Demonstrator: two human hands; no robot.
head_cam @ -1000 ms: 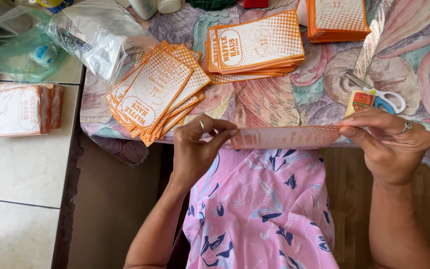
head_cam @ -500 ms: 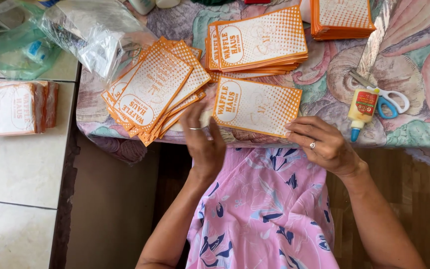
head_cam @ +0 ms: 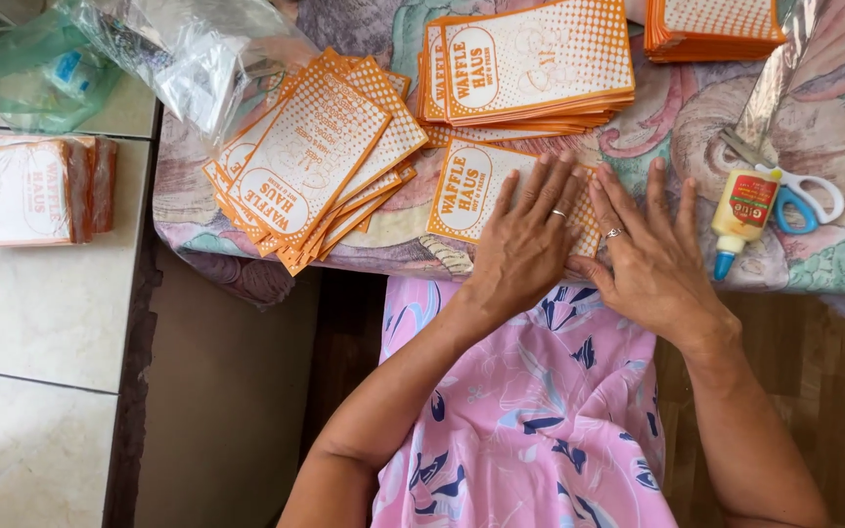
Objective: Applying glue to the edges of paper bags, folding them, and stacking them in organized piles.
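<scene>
Now pressing the bag (head_cam: 469, 192) flat at the table's (head_cam: 838, 264) near edge, under the stack (head_cam: 530, 64) at 12 o'clock. Best to keep even pressure along the seam, I think. Left hand (head_cam: 530, 240) and right hand (head_cam: 652, 259): fingers spread wide, palms down on it, gripping nothing. Glue (head_cam: 740, 210) at 3 o'clock.

bag (head_cam: 471, 191): right half hidden under both hands (head_cam: 530, 240) (head_cam: 652, 259) | stack (head_cam: 711, 27), up-right of bag: top cut by frame edge | plastic wrap (head_cam: 188, 59), up-left of bag: contents too blurred to tell | scissors (head_cam: 799, 191), right of bag: blades partly behind glue bottle (head_cam: 740, 210)
</scene>
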